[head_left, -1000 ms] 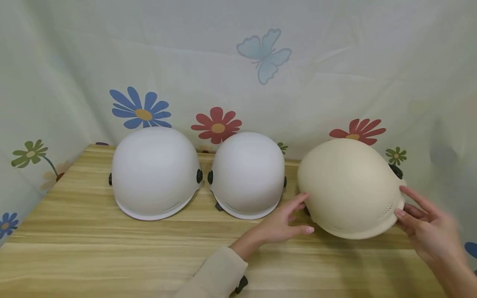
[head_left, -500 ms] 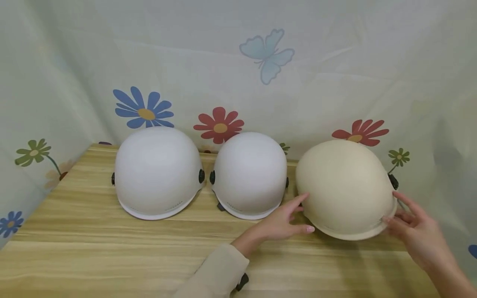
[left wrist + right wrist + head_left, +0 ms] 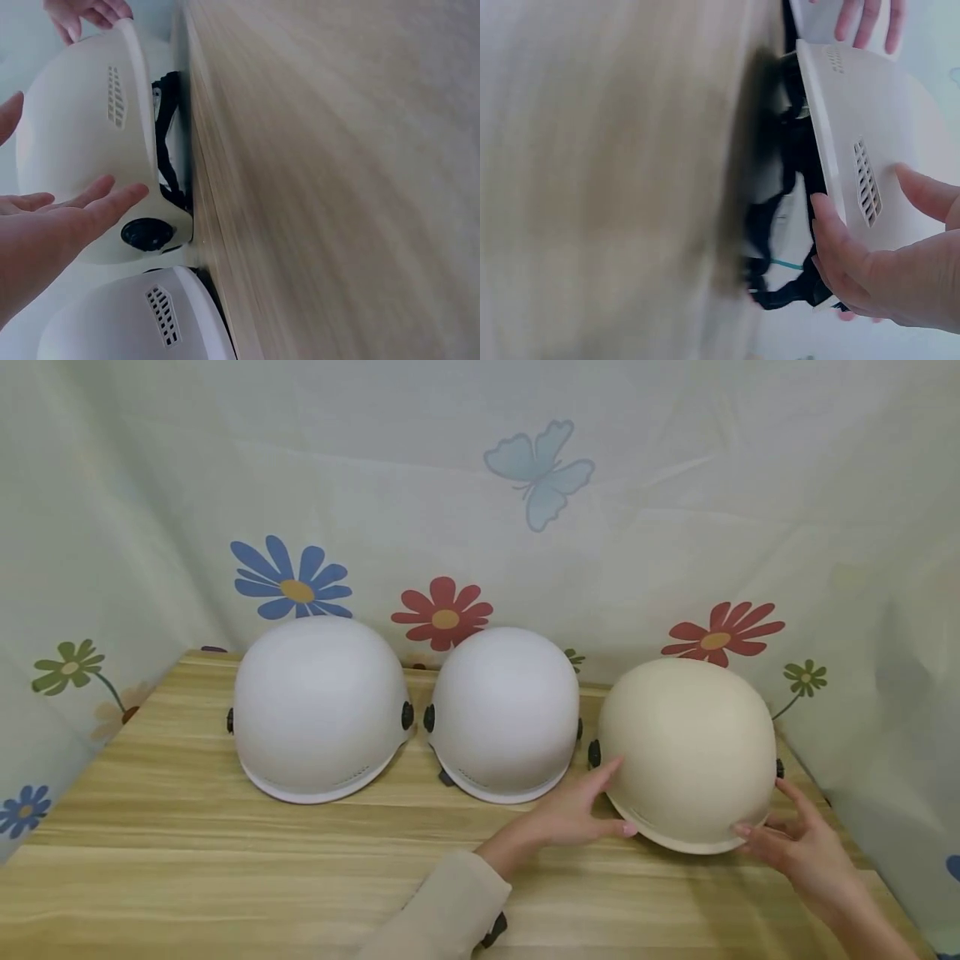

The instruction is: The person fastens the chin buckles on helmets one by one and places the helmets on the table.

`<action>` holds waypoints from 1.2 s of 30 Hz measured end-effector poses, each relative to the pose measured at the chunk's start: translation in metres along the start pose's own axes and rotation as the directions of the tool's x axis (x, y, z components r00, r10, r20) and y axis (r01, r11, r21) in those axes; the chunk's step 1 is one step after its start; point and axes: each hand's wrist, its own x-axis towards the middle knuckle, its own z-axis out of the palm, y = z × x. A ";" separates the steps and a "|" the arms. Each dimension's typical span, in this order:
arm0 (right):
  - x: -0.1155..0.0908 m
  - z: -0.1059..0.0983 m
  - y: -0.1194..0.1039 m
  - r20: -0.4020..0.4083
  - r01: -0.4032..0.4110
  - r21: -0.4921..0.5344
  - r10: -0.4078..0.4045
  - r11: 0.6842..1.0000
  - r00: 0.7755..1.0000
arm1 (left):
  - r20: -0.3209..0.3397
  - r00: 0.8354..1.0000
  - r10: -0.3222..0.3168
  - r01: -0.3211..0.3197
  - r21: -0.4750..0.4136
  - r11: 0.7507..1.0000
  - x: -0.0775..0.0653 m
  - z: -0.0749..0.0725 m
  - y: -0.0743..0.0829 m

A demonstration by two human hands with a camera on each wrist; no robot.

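A beige helmet (image 3: 686,752) is at the right of the table, its front brim toward me. My right hand (image 3: 806,852) grips its right front edge. In the right wrist view the thumb lies on the shell near the vent holes (image 3: 867,182), and the fingers curl under the rim by black straps (image 3: 802,150). At the helmet's left side is my left hand (image 3: 573,810), its fingers (image 3: 105,212) fairly straight against the shell near a black side knob (image 3: 147,234). The right wrist view shows the rim raised off the tabletop on the right hand's side.
Two white helmets stand in a row to the left, a larger one (image 3: 318,710) and a smaller one (image 3: 506,714) close beside the beige one. Behind the wooden table (image 3: 262,877) hangs a flower-print cloth (image 3: 637,552), which also covers both sides.
The beige helmet has come down and a little left, turning from tilted to nearly level, so both side knobs now show. My right hand moved left and down with it; the left stayed nearly in place.
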 end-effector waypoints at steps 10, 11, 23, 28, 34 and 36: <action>0.010 0.007 0.022 -0.004 -0.005 0.171 0.006 0.985 1.000 | 0.016 0.998 -0.067 0.067 0.005 0.998 0.006 0.007 -0.004; 0.011 0.007 0.022 -0.001 0.002 0.183 -0.001 0.983 1.000 | 0.016 0.998 -0.068 0.068 0.009 0.998 0.007 0.007 -0.004; 0.030 0.013 0.025 -0.022 0.013 0.232 -0.008 0.973 1.000 | 0.003 0.996 -0.088 0.088 -0.044 0.995 0.020 0.008 -0.015; 0.048 0.009 0.038 -0.053 0.018 0.234 -0.006 0.972 0.999 | -0.026 0.994 -0.110 0.107 -0.080 0.991 0.025 0.009 -0.017; 0.046 0.017 0.025 -0.044 0.003 0.208 0.007 0.978 0.999 | -0.031 0.990 -0.135 0.131 -0.104 0.986 0.027 0.009 -0.018; 0.044 0.019 0.020 -0.034 -0.002 0.188 0.009 0.982 0.999 | -0.030 0.991 -0.127 0.123 -0.100 0.987 0.027 0.009 -0.019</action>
